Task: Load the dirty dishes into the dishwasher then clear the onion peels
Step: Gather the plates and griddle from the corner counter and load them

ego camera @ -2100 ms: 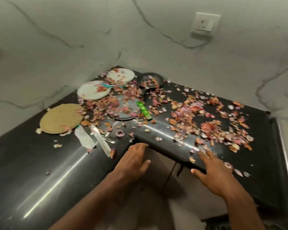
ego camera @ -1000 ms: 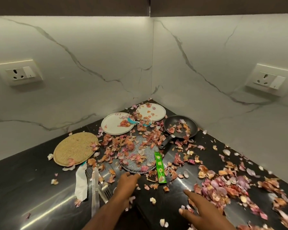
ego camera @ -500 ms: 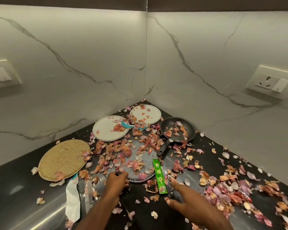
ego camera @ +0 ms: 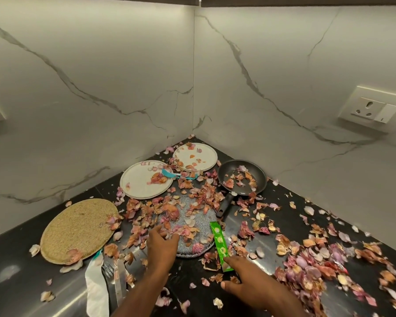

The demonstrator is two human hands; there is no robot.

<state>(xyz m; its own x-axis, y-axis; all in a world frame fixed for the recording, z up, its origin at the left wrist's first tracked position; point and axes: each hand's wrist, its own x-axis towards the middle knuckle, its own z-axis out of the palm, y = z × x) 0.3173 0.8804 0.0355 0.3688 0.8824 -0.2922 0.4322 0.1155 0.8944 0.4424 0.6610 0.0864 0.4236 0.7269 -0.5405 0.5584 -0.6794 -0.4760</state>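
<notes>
While nothing loaded yet: white plates (ego camera: 146,179) and pan (ego camera: 241,177) at twelve o'clock, onion peels (ego camera: 306,266) strewn toward three. Left hand (ego camera: 161,245) pinching at grey plate (ego camera: 192,225) rim; right hand (ego camera: 249,284) relaxed, fingertip touching green sachet (ego camera: 220,245).

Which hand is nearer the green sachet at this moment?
Right. The right hand has a fingertip at the near end of the green sachet. The left hand is off to the sachet's left, over the grey plate.
</notes>
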